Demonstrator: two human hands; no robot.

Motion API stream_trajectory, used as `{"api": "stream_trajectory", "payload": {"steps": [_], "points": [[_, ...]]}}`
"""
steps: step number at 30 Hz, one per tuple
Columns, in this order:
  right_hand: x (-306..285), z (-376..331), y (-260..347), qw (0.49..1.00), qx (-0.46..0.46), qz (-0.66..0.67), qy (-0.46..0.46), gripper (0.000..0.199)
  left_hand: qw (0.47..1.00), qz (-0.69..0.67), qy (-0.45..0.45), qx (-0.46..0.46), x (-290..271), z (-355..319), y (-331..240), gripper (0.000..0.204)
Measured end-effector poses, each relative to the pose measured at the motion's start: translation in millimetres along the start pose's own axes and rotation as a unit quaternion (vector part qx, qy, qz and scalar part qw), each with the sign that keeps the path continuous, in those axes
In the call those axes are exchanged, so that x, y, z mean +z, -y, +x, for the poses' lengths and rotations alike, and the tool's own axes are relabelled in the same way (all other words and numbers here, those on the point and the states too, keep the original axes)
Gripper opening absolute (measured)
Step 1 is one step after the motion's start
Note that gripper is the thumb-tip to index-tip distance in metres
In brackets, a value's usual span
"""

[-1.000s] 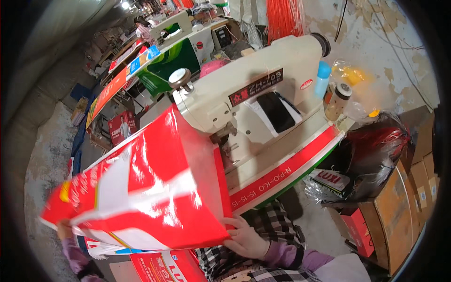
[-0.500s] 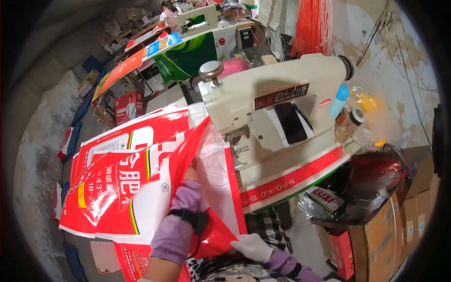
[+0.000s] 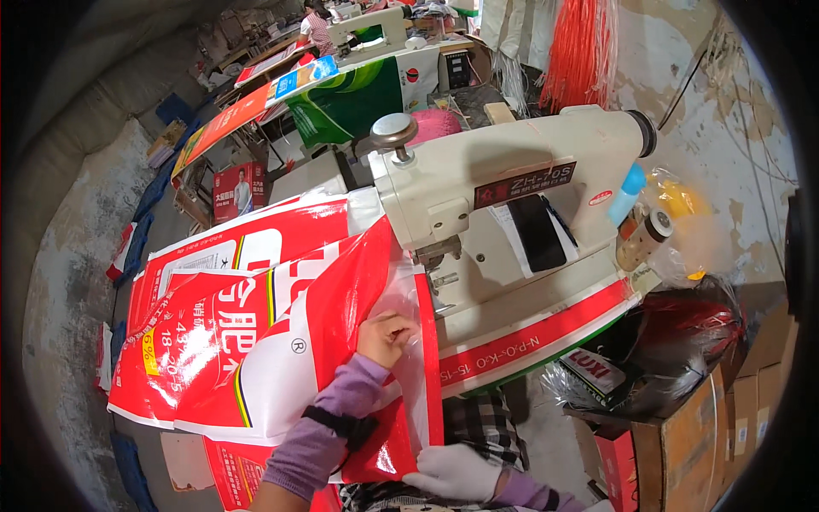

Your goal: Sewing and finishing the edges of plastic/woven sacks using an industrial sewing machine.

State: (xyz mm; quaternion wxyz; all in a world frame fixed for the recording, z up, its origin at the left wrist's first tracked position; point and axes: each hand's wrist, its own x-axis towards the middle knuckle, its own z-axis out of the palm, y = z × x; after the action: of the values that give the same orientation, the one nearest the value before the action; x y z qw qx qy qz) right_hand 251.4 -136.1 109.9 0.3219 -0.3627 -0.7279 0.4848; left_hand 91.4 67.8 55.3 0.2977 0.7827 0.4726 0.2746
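Red and white printed plastic sacks [image 3: 281, 358] lie in a stack left of a cream sewing machine [image 3: 520, 171], the top one with its mouth folded open. My bare left hand [image 3: 386, 338] is over that mouth, on the shiny, see-through inner film [image 3: 409, 299]. Its fingers are curled together; what lies between them is hidden. Down at the sack's near corner, my right hand [image 3: 456, 474], in a white glove, has its fingers closed on the red edge. Purple sleeves with black straps cover both forearms. The needle area [image 3: 444, 273] is just right of the sack's mouth.
A dark phone [image 3: 539, 232] rests on paper at the machine. Behind it stand a blue-capped bottle [image 3: 630, 192] and a jar [image 3: 646, 239]. Cardboard boxes [image 3: 691, 435] are at the right. Red strings [image 3: 580, 51] hang by the wall. Another person [image 3: 317, 30] is at the far tables.
My left hand has come out from under the red flap into sight, its fingers curled. The flap has settled back to the left. My right hand has shifted slightly nearer me, still at the sack's corner.
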Motion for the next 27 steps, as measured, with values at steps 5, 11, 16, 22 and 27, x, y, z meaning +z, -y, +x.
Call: {"api": "stream_trajectory", "payload": {"steps": [5, 11, 16, 22, 27], "points": [[-53, 115, -43, 0.915, 0.032, -0.285, -0.284, 0.021, 0.991, -0.034, -0.123, 0.049, -27, 0, 8, 0.058], [-42, 162, -96, 0.920, 0.092, 0.033, -0.380, 0.025, 0.994, 0.089, -0.012, -0.057, -11, 9, 52, 0.053], [-53, 147, -67, 0.896, 0.033, -0.254, -0.364, 0.015, 0.991, 0.088, -0.083, -0.059, -27, -1, 35, 0.038], [-72, 174, -95, 0.927, -0.167, -0.318, -0.106, 0.009, 0.977, 0.204, 0.024, -0.059, -29, 12, 29, 0.046], [-86, 178, -103, 0.961, 0.129, -0.218, -0.110, 0.011, 0.984, -0.145, -0.024, 0.097, -16, 27, 4, 0.043]]}}
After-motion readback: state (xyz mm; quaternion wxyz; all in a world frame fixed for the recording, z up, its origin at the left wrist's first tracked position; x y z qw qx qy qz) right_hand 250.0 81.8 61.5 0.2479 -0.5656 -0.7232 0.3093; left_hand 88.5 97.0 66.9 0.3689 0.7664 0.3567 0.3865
